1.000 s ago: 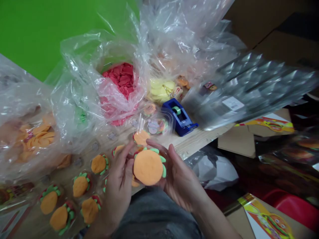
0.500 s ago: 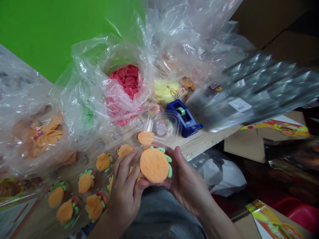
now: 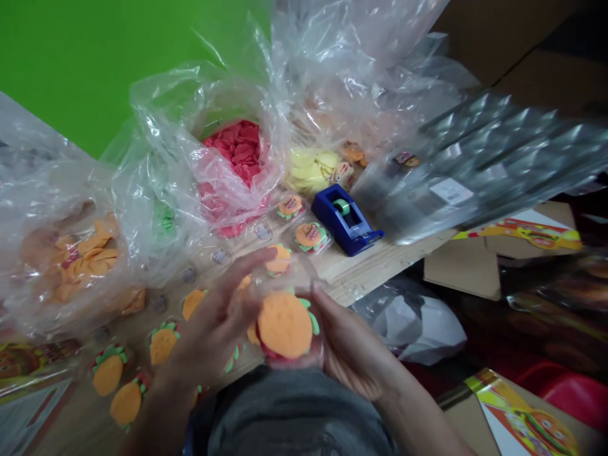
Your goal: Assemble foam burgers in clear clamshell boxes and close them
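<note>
Held item: a burger piece, orange top with green edging, sits in a clear blister raised above the table, between both hands.
Right hand: curled up against the blister's right side, closed on it.
Left hand: fingers spread and blurred across the blister's upper left; cannot tell whether they grip.
Lap: grey clothing fills the bottom edge, directly below the hands.
Lettering: two finished blisters carry round printed stickers, too small to read. A white barcode label on a silver bag is illegible. A printed burger card lies at lower right, and a printed strip lies on cardboard; no words are legible on either.
Surface: wooden table holds rows of burger pieces in blisters at left, just below the hands. A blue tape dispenser with a green roll stands beside the stickered blisters.
Bags: clear plastic bags hold red discs, yellow discs and orange discs.
Room: green wall at upper left; white plastic bag and red plastic object below the table's right side.
</note>
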Action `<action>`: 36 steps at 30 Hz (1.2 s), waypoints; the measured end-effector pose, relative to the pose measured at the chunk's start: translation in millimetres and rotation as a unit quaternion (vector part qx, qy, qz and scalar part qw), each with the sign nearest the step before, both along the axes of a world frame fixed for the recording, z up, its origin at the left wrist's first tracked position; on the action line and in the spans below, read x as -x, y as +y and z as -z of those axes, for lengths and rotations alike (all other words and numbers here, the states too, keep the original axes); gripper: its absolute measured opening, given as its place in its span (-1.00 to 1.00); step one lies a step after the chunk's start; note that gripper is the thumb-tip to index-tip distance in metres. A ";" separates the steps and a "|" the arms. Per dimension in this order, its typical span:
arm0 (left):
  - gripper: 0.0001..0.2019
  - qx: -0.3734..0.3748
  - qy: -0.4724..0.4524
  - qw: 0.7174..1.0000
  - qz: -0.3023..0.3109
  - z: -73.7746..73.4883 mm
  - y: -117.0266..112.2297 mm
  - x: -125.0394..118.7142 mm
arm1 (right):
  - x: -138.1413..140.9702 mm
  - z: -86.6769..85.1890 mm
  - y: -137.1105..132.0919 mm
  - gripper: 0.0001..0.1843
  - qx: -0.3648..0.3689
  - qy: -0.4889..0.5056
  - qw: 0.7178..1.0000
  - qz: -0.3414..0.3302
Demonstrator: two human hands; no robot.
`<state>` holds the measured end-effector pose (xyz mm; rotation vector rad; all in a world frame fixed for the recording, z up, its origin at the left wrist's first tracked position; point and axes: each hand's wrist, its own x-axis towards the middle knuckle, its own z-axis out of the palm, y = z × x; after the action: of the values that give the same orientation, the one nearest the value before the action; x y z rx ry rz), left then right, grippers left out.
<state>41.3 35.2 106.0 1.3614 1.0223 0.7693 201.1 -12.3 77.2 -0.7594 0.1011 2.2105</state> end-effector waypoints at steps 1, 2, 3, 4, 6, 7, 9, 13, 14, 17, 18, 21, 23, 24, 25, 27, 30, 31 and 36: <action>-0.54 -0.047 0.045 0.997 0.050 -1.7 -9.1 2.6 | -2.0 -0.9 2.5 -0.46 -0.007 0.022 1.000 0.008; -0.54 -0.094 0.089 0.987 0.092 -1.9 -17.5 4.8 | -4.1 -2.6 4.9 -0.43 -0.018 0.038 0.999 0.018; -0.53 -0.138 0.125 0.976 0.112 -0.6 -24.8 6.3 | -5.9 -4.9 7.0 -0.41 -0.032 0.049 0.998 0.026; -0.52 -0.170 0.146 0.969 0.108 1.6 -30.5 6.9 | -7.4 -7.7 8.8 -0.39 -0.046 0.056 0.997 0.030; -0.53 -0.218 0.156 0.960 0.076 7.6 -37.6 6.2 | -9.4 -14.0 11.3 -0.36 -0.075 0.061 0.995 0.029; -0.54 -0.237 0.152 0.957 0.064 10.4 -39.5 5.5 | -9.8 -16.9 11.8 -0.35 -0.087 0.062 0.994 0.025; -0.55 -0.274 0.141 0.950 0.047 14.7 -41.7 5.2 | -9.9 -21.4 11.5 -0.37 -0.105 0.063 0.992 0.022; -0.58 -0.280 0.123 0.951 0.042 19.0 -46.6 11.4 | -7.7 -22.3 6.7 -0.53 -0.114 0.040 0.992 0.044; -0.62 -0.273 0.118 0.954 0.041 19.6 -48.1 13.4 | -6.5 -20.9 4.8 -0.57 -0.117 0.021 0.991 0.057; -0.78 -0.249 0.110 0.962 -0.001 20.6 -50.9 15.7 | -2.0 -14.9 -0.9 -0.60 -0.146 -0.056 0.984 0.084; -0.79 -0.237 0.105 0.965 -0.038 20.8 -50.9 15.2 | -0.7 -13.1 -2.8 -0.60 -0.162 -0.089 0.979 0.090; -0.66 -0.142 0.027 0.983 -0.115 21.5 -49.0 12.6 | 1.2 -11.0 -8.0 -0.63 -0.217 -0.206 0.949 0.098; -0.47 -0.022 -0.057 0.993 -0.099 22.1 -48.1 12.2 | 1.2 -12.3 -11.1 -0.64 -0.248 -0.265 0.928 0.087; -0.48 0.034 -0.087 0.992 -0.088 22.4 -48.3 12.5 | 1.3 -13.3 -12.5 -0.65 -0.259 -0.283 0.920 0.078; -0.54 0.076 -0.101 0.988 -0.086 22.6 -49.1 12.7 | 1.5 -14.1 -13.9 -0.66 -0.268 -0.295 0.915 0.071; -0.63 0.105 -0.095 0.984 -0.110 22.3 -51.7 12.7 | 2.1 -14.6 -16.4 -0.66 -0.275 -0.310 0.908 0.065; -0.71 0.083 -0.084 0.983 -0.139 20.6 -56.4 11.2 | 2.8 -12.8 -19.2 -0.60 -0.286 -0.304 0.907 0.061; -0.72 0.078 -0.086 0.983 -0.141 20.0 -57.7 10.6 | 2.9 -12.1 -19.8 -0.57 -0.291 -0.294 0.909 0.057; -0.73 0.115 -0.114 0.977 -0.138 20.8 -62.0 7.8 | 4.4 -11.0 -19.3 -0.68 -0.313 -0.291 0.901 0.067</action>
<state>33.5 -26.8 85.2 0.9210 1.0909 0.9566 196.7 -31.6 88.3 -0.9561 -0.7940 1.6423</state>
